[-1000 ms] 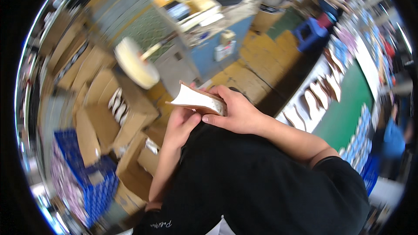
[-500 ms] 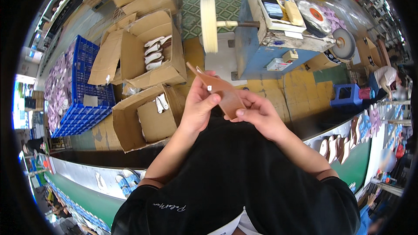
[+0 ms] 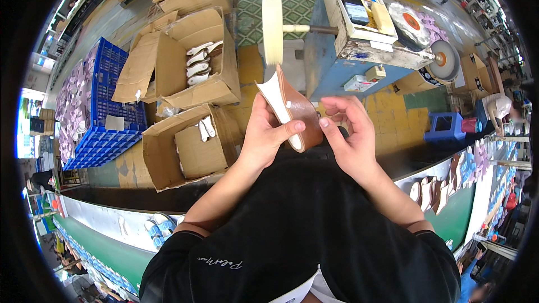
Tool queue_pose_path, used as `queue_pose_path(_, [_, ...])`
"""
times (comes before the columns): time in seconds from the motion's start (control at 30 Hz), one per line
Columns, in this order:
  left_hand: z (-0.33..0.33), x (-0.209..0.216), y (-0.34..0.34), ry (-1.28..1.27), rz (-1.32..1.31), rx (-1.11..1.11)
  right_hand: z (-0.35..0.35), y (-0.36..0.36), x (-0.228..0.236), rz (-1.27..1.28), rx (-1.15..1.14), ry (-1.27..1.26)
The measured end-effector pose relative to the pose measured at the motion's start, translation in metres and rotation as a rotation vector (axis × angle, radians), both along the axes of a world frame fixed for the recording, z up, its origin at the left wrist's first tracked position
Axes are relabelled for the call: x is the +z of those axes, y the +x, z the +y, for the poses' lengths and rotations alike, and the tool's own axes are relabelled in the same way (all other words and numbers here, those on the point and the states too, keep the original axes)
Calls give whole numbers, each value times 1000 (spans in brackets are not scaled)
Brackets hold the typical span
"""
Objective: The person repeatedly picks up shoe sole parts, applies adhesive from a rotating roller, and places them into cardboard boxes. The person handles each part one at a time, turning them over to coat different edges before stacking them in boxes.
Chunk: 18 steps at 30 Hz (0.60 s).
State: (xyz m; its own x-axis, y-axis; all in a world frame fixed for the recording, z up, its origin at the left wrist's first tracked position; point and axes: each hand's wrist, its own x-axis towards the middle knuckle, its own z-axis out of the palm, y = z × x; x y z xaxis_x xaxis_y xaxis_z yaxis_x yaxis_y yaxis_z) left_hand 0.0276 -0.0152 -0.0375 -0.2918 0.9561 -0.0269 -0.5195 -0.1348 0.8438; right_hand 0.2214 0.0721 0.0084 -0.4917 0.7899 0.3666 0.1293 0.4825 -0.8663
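Note:
A brown shoe sole [image 3: 305, 113] with a white face along its left side is held up in front of my chest, its narrow end pointing away. My left hand [image 3: 268, 137] grips it from the left, thumb laid across the white face. Just right of the sole is my right hand [image 3: 352, 133], open, with fingers apart and curved. Its thumb tip is close to the sole's right edge; whether they touch I cannot tell. Beyond the sole, a pale round buffing wheel [image 3: 273, 29] sticks out on a shaft from a blue machine [image 3: 331, 67].
At left stand an open carton [image 3: 196, 96] of white and brown soles, a lower carton [image 3: 160, 165] with white pieces, and a blue crate [image 3: 112, 109]. Belts with sandals [image 3: 157, 230] and soles [image 3: 429, 193] run on both sides. A grey wheel [image 3: 443, 60] and blue stool [image 3: 447, 123] are at right.
The sole has turned over in my left hand, so its white face now shows. My right hand has let go of it and spread its fingers.

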Motion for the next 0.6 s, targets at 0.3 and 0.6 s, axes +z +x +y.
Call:
queue_pose_path(0.3, [-9,-1,5,97,169,-46,0,-18,31,-33,158,-100])
queue_pose_path(0.6, [-10,6,6,103,290,-27,-5,-14,27,-12,103,-64])
